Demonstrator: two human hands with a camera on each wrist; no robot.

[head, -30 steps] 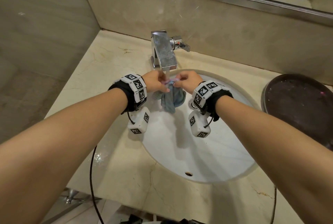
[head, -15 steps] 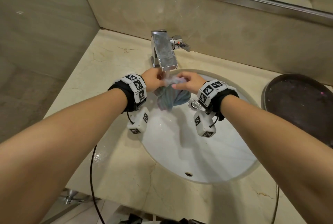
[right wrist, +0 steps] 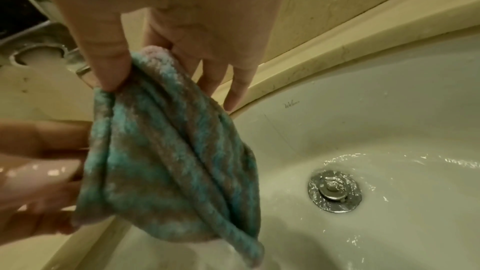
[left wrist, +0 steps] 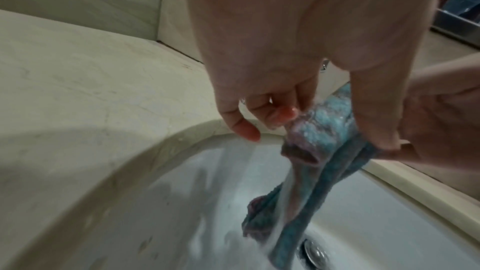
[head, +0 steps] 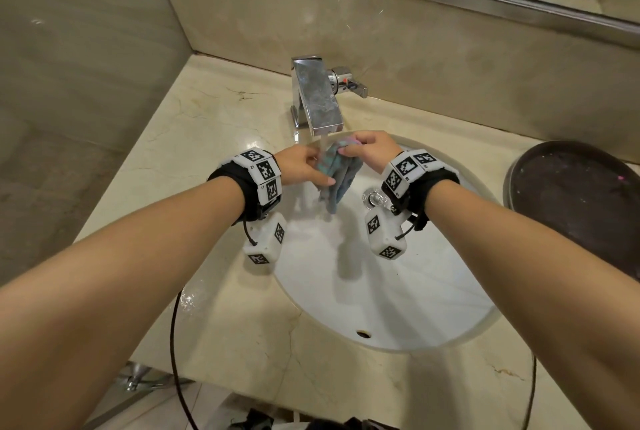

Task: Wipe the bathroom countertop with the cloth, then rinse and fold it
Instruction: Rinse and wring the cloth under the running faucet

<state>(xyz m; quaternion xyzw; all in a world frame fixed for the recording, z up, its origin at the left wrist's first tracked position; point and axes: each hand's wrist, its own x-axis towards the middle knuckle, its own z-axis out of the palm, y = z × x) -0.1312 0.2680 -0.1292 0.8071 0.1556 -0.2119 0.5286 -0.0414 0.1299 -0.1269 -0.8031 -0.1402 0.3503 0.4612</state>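
A wet teal and pink cloth [head: 334,175] hangs over the white sink basin [head: 398,291], under water running from the chrome faucet [head: 317,97]. My right hand [head: 349,149] pinches the cloth's bunched top edge just right of the stream. In the right wrist view the thumb [right wrist: 110,69] clamps the cloth [right wrist: 168,141] while the outer fingers hang straight. My left hand [head: 320,170] holds the cloth's left side a little lower. In the left wrist view its thumb [left wrist: 374,120] and curled fingers [left wrist: 275,114] grip the cloth [left wrist: 324,128], and water runs down the folds.
The beige marble countertop [head: 221,125] surrounds the basin, with a wet patch at the front left. The chrome drain [head: 374,197] sits below my right wrist. A dark round tray [head: 581,215] stands on the right. A wall closes the left side, with a mirror above the backsplash.
My hands have drawn apart: the right hand moved up and right with the cloth's top, and the left hand slid lower on it. The cloth now hangs more spread out in the stream.
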